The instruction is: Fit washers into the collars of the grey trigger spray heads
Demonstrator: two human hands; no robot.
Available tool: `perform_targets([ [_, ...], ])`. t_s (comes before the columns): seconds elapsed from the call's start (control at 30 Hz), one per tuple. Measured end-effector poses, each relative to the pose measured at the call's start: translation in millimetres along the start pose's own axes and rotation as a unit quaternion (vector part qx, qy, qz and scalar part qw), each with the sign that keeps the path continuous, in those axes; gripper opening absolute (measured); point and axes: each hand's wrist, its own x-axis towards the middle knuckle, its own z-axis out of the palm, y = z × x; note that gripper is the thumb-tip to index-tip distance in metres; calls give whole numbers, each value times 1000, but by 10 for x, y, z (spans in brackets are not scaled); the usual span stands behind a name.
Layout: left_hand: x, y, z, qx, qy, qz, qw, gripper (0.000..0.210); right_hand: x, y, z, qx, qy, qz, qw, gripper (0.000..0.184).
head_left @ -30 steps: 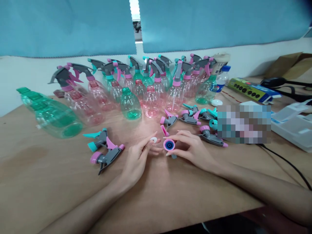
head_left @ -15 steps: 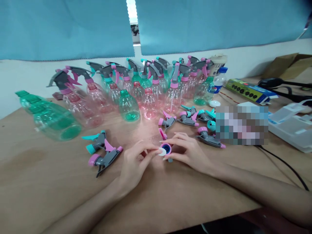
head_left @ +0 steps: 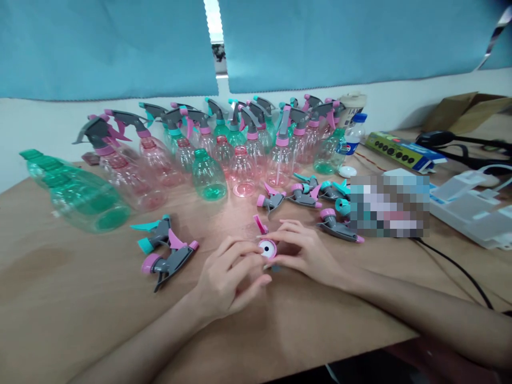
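Between finger and thumb, my right hand (head_left: pixel 306 249) grips a trigger spray head (head_left: pixel 261 225) with its pink collar facing up. Inside that collar lies a white washer (head_left: pixel 269 252) with a dark hole in the middle. A fingertip of my left hand (head_left: pixel 228 277) touches the washer's left edge; the other fingers are spread and the thumb stands apart, holding nothing. Left of my left hand lie a pink-and-grey spray head (head_left: pixel 175 265) and a turquoise-and-grey spray head (head_left: pixel 159 233). Several more spray heads (head_left: pixel 338 226) lie beyond my right hand.
Spray bottles (head_left: pixel 242 173), pink and green, some with heads fitted, stand in rows toward the wall. Green bottles (head_left: pixel 90 200) are at the left. A capped water bottle (head_left: pixel 355 136), a printed box (head_left: pixel 404 152) and a clear plastic organizer (head_left: pixel 464 205) occupy the right, with a black cable (head_left: pixel 452 266).
The white washer, pinched in my left hand before, now sits in the pink collar and covers its blue inside. My left finger and thumb have parted. My right hand keeps its hold.
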Motion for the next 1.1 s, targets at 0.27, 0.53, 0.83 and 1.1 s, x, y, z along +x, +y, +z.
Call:
perform_targets([
  [0.27, 12, -13, 9, 26, -35, 1, 999, 17, -19, 13, 11, 2, -20, 7, 1000, 33],
  [0.53, 33, 15, -21, 17, -61, -8, 998, 18, -20, 12, 2, -3, -25, 6, 1000, 30],
  [0.83, 51, 37, -6, 27, -70, -23, 997, 20, -43, 18, 18, -8, -29, -9, 999, 31],
  [1.1, 32, 38, 30, 40, -51, -8, 998, 20, -37, 29, 15, -2, -19, -18, 1000, 29],
])
